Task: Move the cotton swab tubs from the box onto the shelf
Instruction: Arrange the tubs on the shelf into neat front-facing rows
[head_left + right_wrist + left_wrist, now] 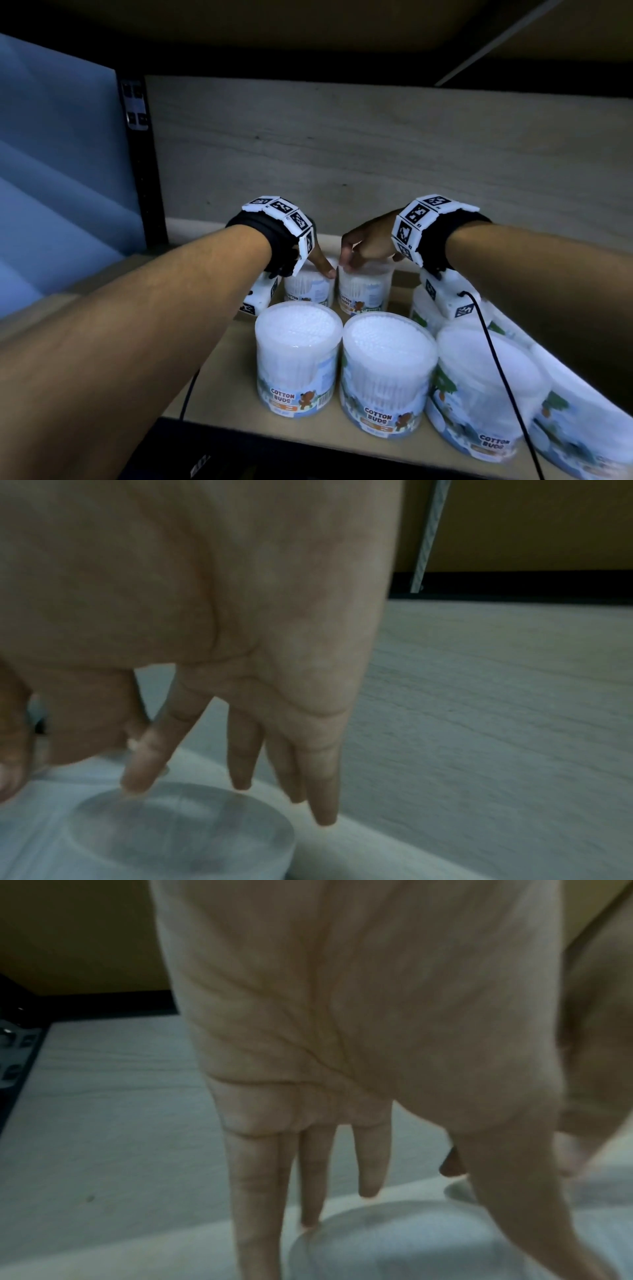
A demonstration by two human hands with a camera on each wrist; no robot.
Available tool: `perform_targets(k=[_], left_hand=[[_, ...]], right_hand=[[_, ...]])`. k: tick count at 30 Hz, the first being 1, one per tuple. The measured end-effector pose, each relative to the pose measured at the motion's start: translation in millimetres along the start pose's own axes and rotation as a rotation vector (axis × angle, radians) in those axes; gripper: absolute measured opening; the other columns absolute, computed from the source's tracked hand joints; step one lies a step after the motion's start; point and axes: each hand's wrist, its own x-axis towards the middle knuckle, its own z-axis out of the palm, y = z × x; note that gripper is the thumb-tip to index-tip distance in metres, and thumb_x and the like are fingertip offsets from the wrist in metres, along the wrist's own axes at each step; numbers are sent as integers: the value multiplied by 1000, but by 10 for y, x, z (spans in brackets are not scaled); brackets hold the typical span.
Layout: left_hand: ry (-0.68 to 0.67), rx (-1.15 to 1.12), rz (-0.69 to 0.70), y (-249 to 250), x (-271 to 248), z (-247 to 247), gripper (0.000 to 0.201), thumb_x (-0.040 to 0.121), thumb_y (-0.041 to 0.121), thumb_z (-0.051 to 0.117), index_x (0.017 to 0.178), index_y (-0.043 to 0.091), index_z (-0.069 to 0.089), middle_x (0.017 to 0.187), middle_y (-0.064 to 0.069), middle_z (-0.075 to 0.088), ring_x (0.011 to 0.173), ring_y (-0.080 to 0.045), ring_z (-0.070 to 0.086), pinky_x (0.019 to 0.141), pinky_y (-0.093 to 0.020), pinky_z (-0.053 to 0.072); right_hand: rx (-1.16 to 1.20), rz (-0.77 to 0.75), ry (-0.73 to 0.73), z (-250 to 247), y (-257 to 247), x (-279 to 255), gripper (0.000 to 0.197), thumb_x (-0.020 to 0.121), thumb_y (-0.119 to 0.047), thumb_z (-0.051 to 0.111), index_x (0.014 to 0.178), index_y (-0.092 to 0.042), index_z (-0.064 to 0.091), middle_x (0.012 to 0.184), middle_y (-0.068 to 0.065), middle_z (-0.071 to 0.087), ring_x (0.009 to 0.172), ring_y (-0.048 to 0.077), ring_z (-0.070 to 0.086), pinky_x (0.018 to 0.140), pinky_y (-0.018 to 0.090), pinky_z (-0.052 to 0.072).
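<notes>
Head view: the left hand (320,262) and right hand (363,250) reach over two rear tubs (364,286) on the shelf (226,373); judged light, rigid, slick plastic, best gripped around the lid rim. Left wrist view: fingers (253,1191) straight, apart, at a lid (394,1240). Right wrist view: fingers (147,761) loosely spread on a lid (178,829); back wall close, front tubs limit withdrawal room.
</notes>
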Motion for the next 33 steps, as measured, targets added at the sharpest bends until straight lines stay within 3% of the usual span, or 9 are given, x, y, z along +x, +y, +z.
perform_targets(k=[5,8,11,14,16,19,22,27,33], left_hand=[[1,-41,162,78,-457,-135,83,77,56,72,148,31,38,150,5,42,137,-18,40,111,-31,33],[-36,44,222,83,-481,-135,67,87,43,67,147,28,42,148,2,45,133,-18,43,107,-28,35],[-64,81,250,52,-462,-140,64,88,39,68,146,27,43,146,3,46,132,-16,44,105,-25,35],[-91,40,255,30,-406,-159,67,81,41,74,143,30,48,143,6,49,128,-13,47,109,-28,36],[-123,16,246,20,-340,-164,69,74,44,80,137,33,54,138,10,52,120,-10,50,107,-28,39],[-132,-27,224,-4,-270,-139,62,62,49,86,120,41,65,124,16,60,111,-7,56,104,-29,43],[-90,-25,211,-25,-299,-122,61,59,58,84,116,41,68,116,19,64,110,-8,59,104,-31,45],[-30,-19,165,-33,-383,-100,76,33,86,69,97,45,73,104,21,71,98,-7,65,99,-32,49],[-10,20,42,60,-341,-95,96,22,91,68,99,35,76,99,12,75,92,-13,72,89,-32,56]], right_hand=[[-51,48,124,-50,-83,11,54,95,-52,53,139,-21,53,143,0,49,126,20,48,88,26,40],[-43,62,33,-31,-114,74,56,80,-59,67,121,-22,68,125,-2,65,101,18,62,68,26,53],[-79,63,73,-30,-25,372,73,42,-78,69,95,-29,76,96,-8,74,91,17,69,88,38,55],[-98,105,60,-25,17,545,83,24,-81,66,90,-31,75,89,-10,74,85,18,70,86,38,55],[-65,95,37,-16,0,553,83,28,-77,71,96,-30,74,95,-7,74,89,19,69,87,39,55],[-82,88,-8,-41,-203,138,66,69,-58,76,124,-22,66,123,-1,65,111,22,61,93,32,50],[-126,44,-3,-41,-178,1,55,91,-38,65,140,-16,52,141,3,51,127,20,49,71,19,43],[-96,-27,1,-45,-160,-102,52,86,-28,72,135,-25,54,115,-5,50,96,13,46,55,18,37],[-52,-37,3,-26,-153,-158,48,82,-25,74,127,-29,58,93,-11,53,76,6,49,59,20,42]])
